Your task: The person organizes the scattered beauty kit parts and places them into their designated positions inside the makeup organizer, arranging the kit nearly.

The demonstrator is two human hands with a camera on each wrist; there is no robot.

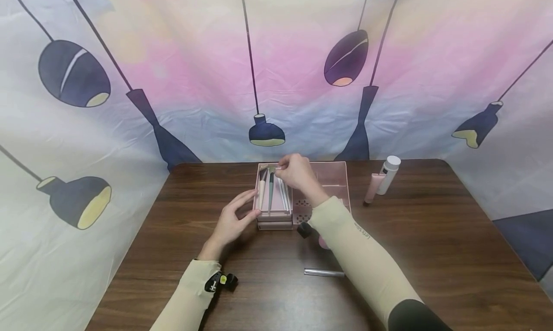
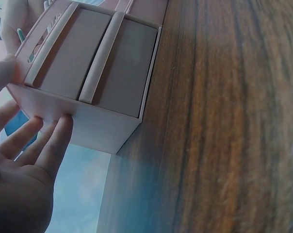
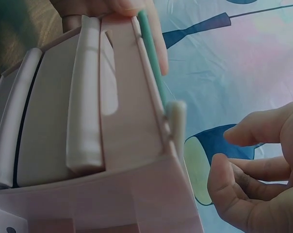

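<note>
A pink desk organizer [image 1: 332, 171] stands near the table's back edge, with two stacked drawers [image 2: 129, 73] at its front left. Its top left compartment holds a cream-handled makeup brush [image 1: 262, 191], a green-handled brush [image 1: 270, 194] and several slim white sticks [image 1: 282, 196]. My left hand [image 1: 231, 220] steadies the organizer, straight fingers against its left wall and thumb at the front corner. Over the back of the brush compartment is my right hand [image 1: 298, 173]. Its thumb and fingertips are apart in the right wrist view, with nothing visible between them.
Right of the organizer, a pink tube [image 1: 374, 188] leans close to a white bottle [image 1: 390, 173]. A silver stick [image 1: 324, 272] lies on the wooden table [image 1: 173, 254] in front. A round pink item [image 1: 323, 243] is partly hidden by the right sleeve. A printed cloth [image 1: 207, 71] hangs behind.
</note>
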